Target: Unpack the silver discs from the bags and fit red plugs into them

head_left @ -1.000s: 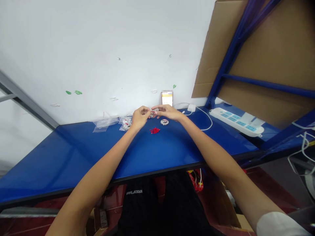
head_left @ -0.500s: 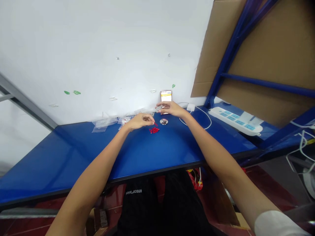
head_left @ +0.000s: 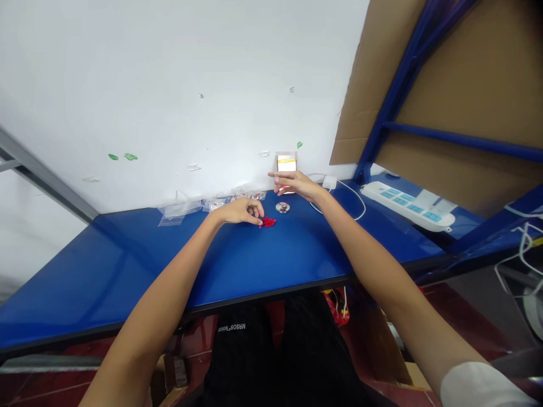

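Note:
At the pile of red cord [head_left: 268, 222] on the blue table, my left hand [head_left: 241, 211] is curled with thumb and fingertips closed on the cord's left edge. My right hand [head_left: 294, 183] hangs farther back, its fingers stretched out and apart, holding nothing visible. Just below that hand lies a small round badge [head_left: 282, 207] with a picture on it. Behind the right hand, a phone [head_left: 287, 164] with a lit screen leans upright against the white wall, its lower part mostly covered by the fingers.
Along the wall, left of the phone, lie clear plastic bags [head_left: 180, 213] and small packets of parts [head_left: 216, 203]. A white charger [head_left: 330, 182] with a looped cable sits to the right. Farther right are a white power strip [head_left: 407, 206] and a blue metal frame [head_left: 386, 113].
The small pale, dotted piece in my right hand is gone from it, and its fingers have spread. My left hand has lowered from a raised red strand onto the cord pile.

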`<action>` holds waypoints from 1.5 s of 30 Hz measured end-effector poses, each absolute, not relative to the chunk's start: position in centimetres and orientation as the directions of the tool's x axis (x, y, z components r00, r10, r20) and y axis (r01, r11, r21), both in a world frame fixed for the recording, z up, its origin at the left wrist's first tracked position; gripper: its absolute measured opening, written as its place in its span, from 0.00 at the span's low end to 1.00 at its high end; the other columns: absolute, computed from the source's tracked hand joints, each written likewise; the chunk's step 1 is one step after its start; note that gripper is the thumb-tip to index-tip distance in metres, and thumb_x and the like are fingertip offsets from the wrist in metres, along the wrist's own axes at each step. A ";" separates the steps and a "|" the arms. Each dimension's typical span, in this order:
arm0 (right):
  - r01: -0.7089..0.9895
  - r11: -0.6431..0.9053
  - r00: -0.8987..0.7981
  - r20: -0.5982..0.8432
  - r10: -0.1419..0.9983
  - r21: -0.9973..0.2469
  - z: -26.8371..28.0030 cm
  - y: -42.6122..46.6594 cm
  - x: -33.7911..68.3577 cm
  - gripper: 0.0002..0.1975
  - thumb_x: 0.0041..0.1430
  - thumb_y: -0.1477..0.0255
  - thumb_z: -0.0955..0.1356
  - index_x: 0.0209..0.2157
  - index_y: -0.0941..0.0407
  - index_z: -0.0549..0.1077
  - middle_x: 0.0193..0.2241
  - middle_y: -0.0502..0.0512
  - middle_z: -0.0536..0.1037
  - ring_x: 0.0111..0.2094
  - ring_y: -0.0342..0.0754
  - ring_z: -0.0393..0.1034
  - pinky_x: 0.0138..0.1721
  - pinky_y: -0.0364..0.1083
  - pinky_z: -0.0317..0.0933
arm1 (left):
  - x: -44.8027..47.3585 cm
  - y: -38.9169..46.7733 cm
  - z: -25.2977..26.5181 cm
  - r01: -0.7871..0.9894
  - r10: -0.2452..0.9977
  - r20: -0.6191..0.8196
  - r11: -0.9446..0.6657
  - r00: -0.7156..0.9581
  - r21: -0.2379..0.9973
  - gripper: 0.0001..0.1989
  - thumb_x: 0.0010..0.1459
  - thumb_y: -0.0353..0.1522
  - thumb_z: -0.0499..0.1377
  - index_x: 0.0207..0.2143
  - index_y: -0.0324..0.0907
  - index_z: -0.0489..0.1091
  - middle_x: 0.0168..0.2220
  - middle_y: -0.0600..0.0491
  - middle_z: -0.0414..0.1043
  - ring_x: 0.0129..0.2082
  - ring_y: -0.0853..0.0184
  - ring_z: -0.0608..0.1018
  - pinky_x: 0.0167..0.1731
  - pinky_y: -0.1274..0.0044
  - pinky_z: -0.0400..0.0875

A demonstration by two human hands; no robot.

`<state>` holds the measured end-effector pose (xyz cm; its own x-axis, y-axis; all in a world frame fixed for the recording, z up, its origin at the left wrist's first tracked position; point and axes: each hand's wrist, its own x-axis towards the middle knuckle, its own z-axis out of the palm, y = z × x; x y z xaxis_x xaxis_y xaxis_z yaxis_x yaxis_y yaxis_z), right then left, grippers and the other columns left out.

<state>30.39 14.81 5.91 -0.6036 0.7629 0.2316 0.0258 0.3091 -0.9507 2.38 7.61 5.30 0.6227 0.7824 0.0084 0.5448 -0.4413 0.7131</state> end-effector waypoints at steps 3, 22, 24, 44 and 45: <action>0.173 0.362 -0.623 0.183 0.761 -0.916 6.0 14.8 30.5 0.34 0.59 0.58 0.80 0.63 0.56 0.79 0.47 0.63 0.85 0.47 0.58 0.81 0.52 0.57 0.78 | 2.2 7.5 5.5 0.527 0.799 0.037 -0.430 0.600 0.733 0.11 0.56 0.42 0.71 0.37 0.46 0.83 0.35 0.50 0.83 0.35 0.62 0.81 0.35 0.74 0.71; 0.629 0.597 -0.698 -0.025 0.715 -0.498 5.9 15.1 30.7 0.24 0.49 0.60 0.82 0.48 0.54 0.87 0.47 0.60 0.87 0.49 0.61 0.79 0.48 0.51 0.70 | 2.4 8.3 4.2 0.660 0.908 0.197 -0.406 0.370 0.632 0.09 0.58 0.38 0.63 0.27 0.45 0.78 0.29 0.53 0.79 0.32 0.61 0.78 0.35 0.72 0.69; 0.639 0.588 -0.697 -0.048 0.716 -0.496 5.5 15.4 30.8 0.25 0.49 0.61 0.82 0.49 0.54 0.87 0.48 0.61 0.86 0.50 0.61 0.80 0.49 0.52 0.71 | 2.3 8.3 4.1 0.661 0.909 0.195 -0.404 0.369 0.633 0.10 0.58 0.39 0.63 0.27 0.45 0.78 0.29 0.53 0.79 0.31 0.62 0.78 0.35 0.72 0.69; 0.683 0.603 -0.687 -0.082 0.722 -0.412 4.6 16.1 30.8 0.27 0.50 0.60 0.81 0.52 0.55 0.86 0.48 0.61 0.86 0.47 0.59 0.80 0.46 0.50 0.70 | 2.2 8.7 3.9 0.645 0.893 0.165 -0.421 0.419 0.638 0.09 0.55 0.38 0.63 0.28 0.46 0.81 0.30 0.52 0.82 0.31 0.60 0.81 0.32 0.73 0.72; 0.684 0.602 -0.686 -0.082 0.723 -0.412 4.6 16.0 30.8 0.27 0.51 0.60 0.81 0.52 0.55 0.86 0.48 0.61 0.86 0.47 0.59 0.80 0.46 0.50 0.70 | 2.2 8.6 3.9 0.646 0.893 0.159 -0.418 0.421 0.639 0.08 0.54 0.38 0.63 0.28 0.46 0.81 0.30 0.52 0.82 0.31 0.60 0.81 0.32 0.73 0.72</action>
<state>30.82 16.05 4.63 -0.6858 0.7232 -0.0818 0.6841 0.6022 -0.4116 2.19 8.65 3.89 0.4212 0.8930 0.1589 0.6457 -0.4182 0.6389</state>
